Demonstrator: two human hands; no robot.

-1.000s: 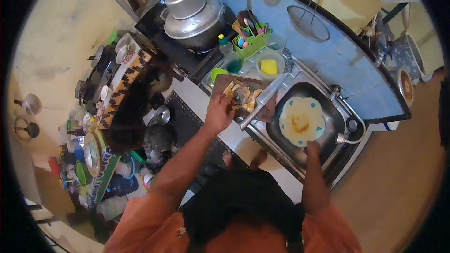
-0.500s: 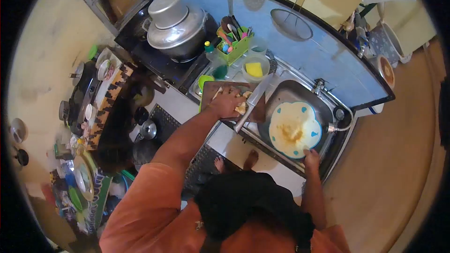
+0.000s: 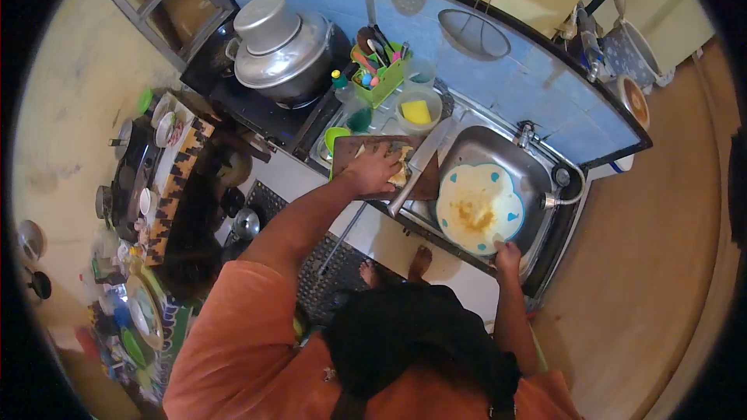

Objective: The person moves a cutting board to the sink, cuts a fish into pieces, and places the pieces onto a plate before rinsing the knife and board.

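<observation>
My left hand [image 3: 373, 169] lies over the brown cutting board [image 3: 424, 187], its fingers spread beside and partly over pale, browned food pieces [image 3: 401, 174]. A large knife [image 3: 420, 165] rests diagonally on the board, right of that hand, with its handle toward me and nobody gripping it. In the sink, my right hand [image 3: 507, 255] pinches the near rim of a scalloped plate [image 3: 498, 194]. This pale plate has blue-green marks round its edge and a brownish wet stain in the middle. What lies under my left palm is hidden.
Steel sink [image 3: 537, 179] with a faucet [image 3: 527, 136] at its back. Behind the board are a tub with a yellow sponge [image 3: 415, 113], a green bottle [image 3: 358, 118] and a green utensil holder [image 3: 383, 87]. Large pots [image 3: 284, 58] stand on the stove, back left.
The whole view has shifted slightly. My left hand's fingers look more spread over the food. My right hand keeps its hold on the plate, and the knife stays on the board.
</observation>
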